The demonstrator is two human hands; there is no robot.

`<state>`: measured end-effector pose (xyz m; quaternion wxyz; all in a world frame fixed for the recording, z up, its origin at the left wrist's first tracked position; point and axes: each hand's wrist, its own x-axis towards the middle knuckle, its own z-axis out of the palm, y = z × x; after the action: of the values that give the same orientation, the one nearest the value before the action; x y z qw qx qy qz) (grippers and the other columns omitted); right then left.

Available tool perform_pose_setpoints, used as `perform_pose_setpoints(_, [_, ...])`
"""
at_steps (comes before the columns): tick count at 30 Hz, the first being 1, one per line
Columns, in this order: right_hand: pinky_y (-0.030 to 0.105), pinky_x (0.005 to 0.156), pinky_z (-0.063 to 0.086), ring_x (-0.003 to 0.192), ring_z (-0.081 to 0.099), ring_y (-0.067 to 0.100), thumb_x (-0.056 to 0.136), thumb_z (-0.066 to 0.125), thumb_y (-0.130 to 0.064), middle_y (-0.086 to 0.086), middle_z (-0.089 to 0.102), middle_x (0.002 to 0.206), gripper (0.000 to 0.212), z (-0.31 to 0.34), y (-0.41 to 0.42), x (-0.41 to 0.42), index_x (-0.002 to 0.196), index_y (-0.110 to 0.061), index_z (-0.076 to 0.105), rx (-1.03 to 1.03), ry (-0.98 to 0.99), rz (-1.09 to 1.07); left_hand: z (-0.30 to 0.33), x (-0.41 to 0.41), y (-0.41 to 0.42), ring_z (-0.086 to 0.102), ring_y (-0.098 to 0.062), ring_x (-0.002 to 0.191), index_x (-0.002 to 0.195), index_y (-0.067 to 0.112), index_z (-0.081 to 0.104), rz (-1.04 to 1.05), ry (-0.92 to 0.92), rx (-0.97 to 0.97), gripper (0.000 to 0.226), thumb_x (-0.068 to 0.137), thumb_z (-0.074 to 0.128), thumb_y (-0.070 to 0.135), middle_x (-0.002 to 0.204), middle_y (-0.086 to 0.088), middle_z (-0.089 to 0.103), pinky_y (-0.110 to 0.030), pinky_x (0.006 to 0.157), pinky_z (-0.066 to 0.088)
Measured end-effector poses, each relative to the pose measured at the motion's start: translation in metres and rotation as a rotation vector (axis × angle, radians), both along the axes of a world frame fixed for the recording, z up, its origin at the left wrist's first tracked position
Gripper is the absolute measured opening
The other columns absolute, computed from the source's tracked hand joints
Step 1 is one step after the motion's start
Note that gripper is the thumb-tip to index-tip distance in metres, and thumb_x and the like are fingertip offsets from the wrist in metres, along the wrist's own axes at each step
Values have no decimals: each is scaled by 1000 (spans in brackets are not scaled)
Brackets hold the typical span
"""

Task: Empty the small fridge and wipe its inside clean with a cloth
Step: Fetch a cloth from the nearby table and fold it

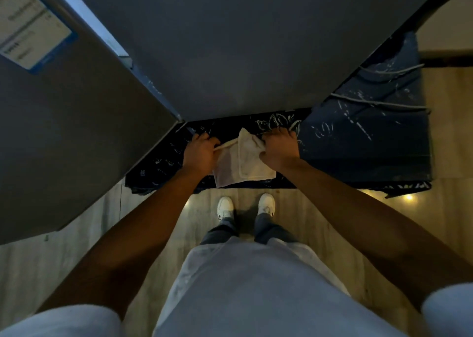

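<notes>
- The fridge (243,55) is the biggest thing here. We look down on its flat grey top, so its inside is hidden. I cannot tell if it is empty yet.
- The fridge door (64,132) swings out on the left side, with a paper sticker (28,34) on it. It is open, I think, so the person can reach in.
- A dark blue patterned fabric (358,137) lies under and beside the fridge, with thin cords across it on the right.
- The wooden floor (153,221) shows below, with two white shoes (245,206) standing near the fabric edge.
- The cloth (243,157) is pale and partly folded. It hangs in front of the fridge, between both hands, above the dark fabric.
- The left hand (201,152) has its grip curled round the cloth's left edge, pinching a rolled strip.
- The right hand (279,148) has its grip curled round the cloth's right side. Holding both sides likely pulls the cloth flat or folds it, ready for wiping.
</notes>
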<state>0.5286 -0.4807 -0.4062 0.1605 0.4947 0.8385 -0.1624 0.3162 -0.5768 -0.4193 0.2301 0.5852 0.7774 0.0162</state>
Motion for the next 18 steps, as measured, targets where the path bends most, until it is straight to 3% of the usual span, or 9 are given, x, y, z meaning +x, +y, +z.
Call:
perform_pose_setpoints(2, [44,101,41,119,54,35,77,69,-32,12,63,121,44,8,4,2,118,-18,66,-51,63,-53,9,-7,-1,57,-41,112,112,9,70,4,-52,30,27,93,64,28,114,-20,65,-47,94,50])
perform_pose_setpoints(4, [39,89,47,113,56,34,78,71,-29,13,61,116,40,22,8,4,115,-15,65,-127,179,-119,22,-12,-1,60,-38,104,108,7,69,39,-163,67,26,94,63,29,109,-19,67,-44,91,50])
perform_pose_setpoints(7, [29,61,38,95,62,33,78,72,-21,9,60,95,25,55,13,11,98,-13,58,-212,299,-183,62,-10,2,64,-24,91,110,7,66,119,-409,84,22,100,58,26,100,-12,69,-34,80,50])
perform_pose_setpoints(9, [29,54,36,87,61,29,82,72,-19,9,62,91,25,83,11,15,99,-9,57,-243,377,-248,91,-8,5,61,-16,82,109,9,65,106,-496,141,20,101,57,26,94,-5,67,-29,72,47])
perform_pose_setpoints(14, [49,79,55,92,66,34,79,75,-24,18,69,100,38,157,-2,20,110,-5,63,-185,639,-316,158,-10,9,56,0,69,101,18,65,94,-635,346,12,99,61,29,85,6,64,-14,64,44])
perform_pose_setpoints(18, [55,80,55,91,70,31,74,71,-29,11,73,97,38,208,-26,23,109,-14,69,-135,863,-324,208,-4,4,59,11,72,91,25,61,111,-822,472,9,95,68,22,83,13,64,-8,67,47])
